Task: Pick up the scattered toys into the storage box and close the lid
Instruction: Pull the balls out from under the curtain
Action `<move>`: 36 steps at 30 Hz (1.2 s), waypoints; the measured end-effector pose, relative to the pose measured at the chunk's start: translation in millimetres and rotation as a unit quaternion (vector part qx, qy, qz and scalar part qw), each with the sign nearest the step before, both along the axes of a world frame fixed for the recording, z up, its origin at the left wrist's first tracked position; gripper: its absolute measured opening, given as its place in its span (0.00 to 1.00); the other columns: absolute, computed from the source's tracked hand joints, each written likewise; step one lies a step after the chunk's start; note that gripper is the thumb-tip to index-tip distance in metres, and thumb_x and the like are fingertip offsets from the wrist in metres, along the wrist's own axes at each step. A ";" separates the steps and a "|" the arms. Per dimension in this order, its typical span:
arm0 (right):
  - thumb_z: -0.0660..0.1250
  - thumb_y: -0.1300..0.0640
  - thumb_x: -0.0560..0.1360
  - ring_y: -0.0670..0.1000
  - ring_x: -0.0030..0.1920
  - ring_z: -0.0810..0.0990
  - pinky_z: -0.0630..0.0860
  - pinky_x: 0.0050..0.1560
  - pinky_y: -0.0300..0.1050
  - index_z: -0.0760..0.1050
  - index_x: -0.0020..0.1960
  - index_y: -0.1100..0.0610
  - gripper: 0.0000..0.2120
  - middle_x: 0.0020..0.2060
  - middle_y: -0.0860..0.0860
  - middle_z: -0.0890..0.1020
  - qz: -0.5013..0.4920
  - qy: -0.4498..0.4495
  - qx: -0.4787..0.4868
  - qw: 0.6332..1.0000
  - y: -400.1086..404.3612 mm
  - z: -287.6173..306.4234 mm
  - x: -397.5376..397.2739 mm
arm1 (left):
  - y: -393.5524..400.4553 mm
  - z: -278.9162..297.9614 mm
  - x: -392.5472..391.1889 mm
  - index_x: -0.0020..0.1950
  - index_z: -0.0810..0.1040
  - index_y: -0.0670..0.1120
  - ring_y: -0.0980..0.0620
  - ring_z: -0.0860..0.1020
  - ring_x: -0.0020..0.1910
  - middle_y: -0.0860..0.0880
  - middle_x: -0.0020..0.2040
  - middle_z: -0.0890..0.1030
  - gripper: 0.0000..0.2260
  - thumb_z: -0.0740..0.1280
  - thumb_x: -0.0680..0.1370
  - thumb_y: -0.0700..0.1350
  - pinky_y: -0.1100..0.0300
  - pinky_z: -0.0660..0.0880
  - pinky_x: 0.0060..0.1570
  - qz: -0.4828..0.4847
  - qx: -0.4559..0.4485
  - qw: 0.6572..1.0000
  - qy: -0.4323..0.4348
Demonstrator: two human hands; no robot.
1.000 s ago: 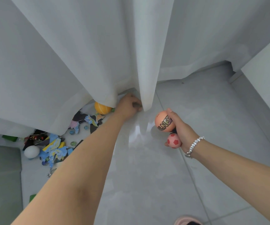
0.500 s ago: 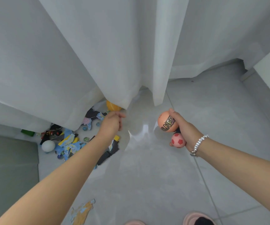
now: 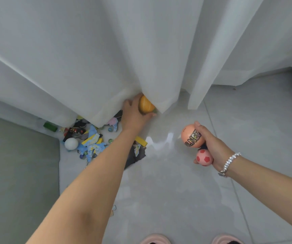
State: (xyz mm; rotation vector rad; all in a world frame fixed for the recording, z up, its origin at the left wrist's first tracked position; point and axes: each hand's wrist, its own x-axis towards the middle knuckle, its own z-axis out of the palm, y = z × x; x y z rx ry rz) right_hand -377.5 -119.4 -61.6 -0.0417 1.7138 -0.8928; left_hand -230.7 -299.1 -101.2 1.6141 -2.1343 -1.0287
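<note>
At the bottom edge of the frame, two pink slippers (image 3: 154, 240) are seen on the grey tiled floor (image 3: 176, 199). Right of centre, the right hand (image 3: 212, 147), a beaded bracelet (image 3: 229, 163) at its wrist, is closed around two balls: an orange printed ball (image 3: 191, 135) above and a pink football-patterned ball (image 3: 204, 157) below. Left of centre, scattered toys are strewn on the floor, among them a white ball (image 3: 71, 143), blue puzzle pieces (image 3: 93, 147), a yellow block (image 3: 141, 140) and a green block (image 3: 50, 126). Farther off, the left hand (image 3: 132, 113) is curled around an orange ball (image 3: 146, 106) at the hem of the white curtain (image 3: 106, 50), which partly covers it. No storage box is seen.
</note>
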 end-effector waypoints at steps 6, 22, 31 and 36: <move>0.62 0.33 0.69 0.51 0.45 0.74 0.78 0.36 0.49 0.75 0.57 0.53 0.28 0.52 0.54 0.75 -0.001 -0.004 -0.002 1.000 2.5 -0.3 0.1 | 7.1 5.4 0.7 0.67 0.68 0.54 0.45 0.70 0.61 0.45 0.62 0.67 0.30 0.74 0.67 0.51 0.58 0.70 0.52 -0.015 -0.024 0.999 -0.018; 0.62 0.32 0.68 0.54 0.46 0.77 0.78 0.39 0.49 0.76 0.57 0.53 0.29 0.54 0.57 0.78 0.066 -0.044 -0.046 0.996 -14.3 56.4 34.2 | 84.5 107.5 58.0 0.62 0.70 0.45 0.50 0.73 0.40 0.48 0.46 0.73 0.28 0.63 0.71 0.63 0.57 0.71 0.44 0.163 0.304 0.935 0.082; 0.58 0.34 0.72 0.49 0.39 0.79 0.79 0.32 0.43 0.75 0.55 0.50 0.23 0.47 0.54 0.80 0.226 -0.092 -0.146 0.959 -42.2 206.3 131.8 | 124.8 272.3 166.4 0.46 0.75 0.47 0.49 0.72 0.37 0.46 0.40 0.76 0.22 0.66 0.62 0.63 0.56 0.66 0.40 0.303 0.232 0.881 0.280; 0.61 0.32 0.70 0.50 0.37 0.76 0.77 0.32 0.44 0.75 0.55 0.53 0.27 0.44 0.54 0.79 0.317 -0.135 -0.142 0.928 -44.5 264.3 228.1 | 173.4 313.0 268.8 0.43 0.74 0.48 0.52 0.69 0.35 0.49 0.39 0.73 0.07 0.64 0.75 0.51 0.59 0.67 0.38 0.371 0.174 0.843 0.348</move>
